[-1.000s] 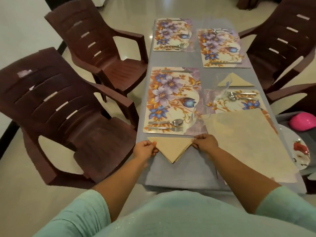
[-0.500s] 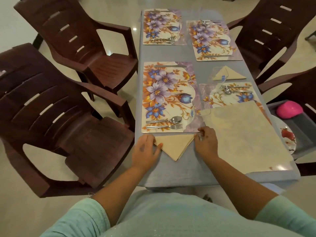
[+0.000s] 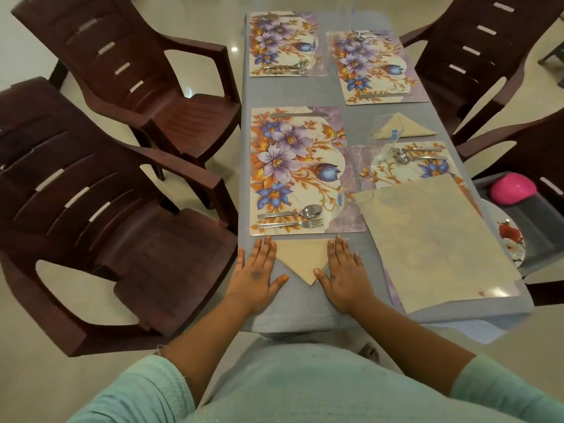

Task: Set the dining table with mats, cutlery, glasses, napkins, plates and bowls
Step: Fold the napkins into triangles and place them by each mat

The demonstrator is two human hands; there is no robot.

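A beige napkin (image 3: pixel 303 258) folded into a triangle lies on the grey table (image 3: pixel 302 303), just below the near left floral mat (image 3: pixel 293 166). My left hand (image 3: pixel 254 273) lies flat with straight fingers on its left corner. My right hand (image 3: pixel 343 273) lies flat on its right corner. A spoon (image 3: pixel 293 212) and a fork (image 3: pixel 293 223) rest on that mat's near edge. An unfolded beige napkin (image 3: pixel 433 242) covers most of the near right mat (image 3: pixel 409 169), which carries cutlery (image 3: pixel 409 154). A second folded napkin (image 3: pixel 403 126) lies beyond it behind a clear glass (image 3: pixel 385 129).
Two more floral mats (image 3: pixel 283 44) (image 3: pixel 372 68) with cutlery lie at the far end. Brown plastic chairs (image 3: pixel 100 215) (image 3: pixel 488 56) stand on both sides. On a grey surface at the right sit a pink bowl (image 3: pixel 512 189) and a flowered plate (image 3: pixel 512 239).
Both hands have gone from pinching the folded napkin's corners to lying flat on them, pressing it beside the mat. The view has shifted forward over the table.
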